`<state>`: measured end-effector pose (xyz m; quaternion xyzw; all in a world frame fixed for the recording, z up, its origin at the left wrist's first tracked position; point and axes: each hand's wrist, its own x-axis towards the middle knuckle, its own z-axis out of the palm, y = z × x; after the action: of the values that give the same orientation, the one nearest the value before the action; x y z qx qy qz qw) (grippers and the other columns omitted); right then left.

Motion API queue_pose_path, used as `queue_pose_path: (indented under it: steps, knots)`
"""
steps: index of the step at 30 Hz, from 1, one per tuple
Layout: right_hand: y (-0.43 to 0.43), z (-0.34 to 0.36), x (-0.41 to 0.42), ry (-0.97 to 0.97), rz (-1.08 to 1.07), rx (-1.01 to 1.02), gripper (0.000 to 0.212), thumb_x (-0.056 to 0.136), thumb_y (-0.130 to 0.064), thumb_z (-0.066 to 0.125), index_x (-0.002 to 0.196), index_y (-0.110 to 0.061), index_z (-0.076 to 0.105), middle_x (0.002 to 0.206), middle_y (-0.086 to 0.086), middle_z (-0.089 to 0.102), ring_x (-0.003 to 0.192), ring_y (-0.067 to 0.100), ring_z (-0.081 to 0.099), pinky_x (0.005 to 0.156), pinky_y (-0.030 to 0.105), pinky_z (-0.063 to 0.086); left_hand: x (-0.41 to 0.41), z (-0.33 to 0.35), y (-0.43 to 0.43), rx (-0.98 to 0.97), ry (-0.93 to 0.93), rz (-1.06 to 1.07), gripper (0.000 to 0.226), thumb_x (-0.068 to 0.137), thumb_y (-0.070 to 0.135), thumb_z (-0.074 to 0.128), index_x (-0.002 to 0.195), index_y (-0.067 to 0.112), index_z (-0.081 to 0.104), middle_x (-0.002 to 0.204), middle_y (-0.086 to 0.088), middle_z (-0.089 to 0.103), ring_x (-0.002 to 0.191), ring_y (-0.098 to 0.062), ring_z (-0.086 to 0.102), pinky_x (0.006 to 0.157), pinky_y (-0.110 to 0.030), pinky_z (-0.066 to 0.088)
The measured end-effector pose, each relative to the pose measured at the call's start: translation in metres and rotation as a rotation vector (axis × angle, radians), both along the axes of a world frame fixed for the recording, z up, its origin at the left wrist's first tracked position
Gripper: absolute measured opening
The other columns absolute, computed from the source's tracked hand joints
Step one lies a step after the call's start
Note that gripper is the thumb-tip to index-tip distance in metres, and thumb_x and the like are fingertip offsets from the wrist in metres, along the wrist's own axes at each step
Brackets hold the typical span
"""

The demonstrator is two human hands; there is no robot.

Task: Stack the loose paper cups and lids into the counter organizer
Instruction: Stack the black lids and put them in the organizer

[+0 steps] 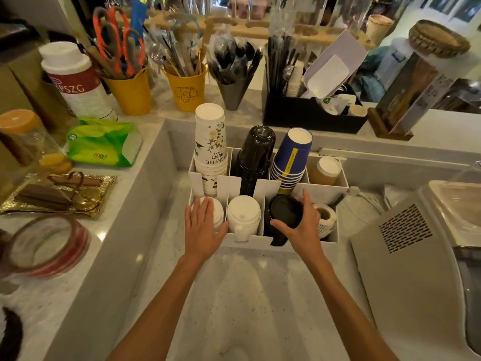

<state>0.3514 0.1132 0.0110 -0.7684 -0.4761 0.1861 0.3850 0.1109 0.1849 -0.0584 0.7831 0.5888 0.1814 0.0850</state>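
Glossy black plastic lids [285, 212], matt white organizer [268, 188], speckled stone counter [247, 295].

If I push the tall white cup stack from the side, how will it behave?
The white cup stack probably tips easily: it rises high above the organizer wall. It is likely light, being paper. The slot should catch its base.

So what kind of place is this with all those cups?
Probably a cafe or drinks counter. A white organizer holds stacks of paper cups and takeaway lids, and behind it stand tubs of wrapped straws and black plastic spoons.
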Motion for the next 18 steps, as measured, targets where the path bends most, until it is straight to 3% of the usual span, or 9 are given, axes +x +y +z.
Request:
queue_pose_path:
  steps: [5, 10, 18]
  knots:
    - [-0.001, -0.010, -0.004, 0.004, -0.038, 0.030, 0.104, 0.066, -0.050, 0.082, 0.150, -0.027, 0.024, 0.146, -0.001, 0.044, 0.133, 0.021, 0.033, 0.105, 0.038, 0.032, 0.000, -0.002, 0.000, 0.030, -0.017, -0.004, 0.079, 0.088, 0.061, 0.037, 0.148, 0.010, 0.029, 0.155, -0.015, 0.032, 0.147, -0.031, 0.018, 0.120, -0.044, -0.002]
    - [0.000, -0.014, 0.001, 0.026, -0.001, -0.009, 0.100, 0.071, -0.051, 0.078, 0.150, -0.030, 0.021, 0.153, -0.001, 0.034, 0.139, 0.024, 0.024, 0.109, 0.048, 0.031, 0.001, -0.003, 0.000, 0.028, -0.024, -0.002, 0.079, 0.087, 0.060, 0.037, 0.147, 0.009, 0.031, 0.154, -0.015, 0.034, 0.146, -0.031, 0.021, 0.121, -0.045, 0.000]
    - [-0.001, -0.013, 0.000, 0.043, 0.008, -0.043, 0.100, 0.073, -0.055, 0.075, 0.151, -0.034, 0.016, 0.155, -0.002, 0.031, 0.140, 0.024, 0.021, 0.110, 0.051, 0.030, -0.002, 0.003, -0.001, -0.001, -0.038, -0.022, 0.082, 0.085, 0.062, 0.036, 0.146, 0.006, 0.034, 0.153, -0.016, 0.036, 0.146, -0.031, 0.021, 0.121, -0.045, 0.002]
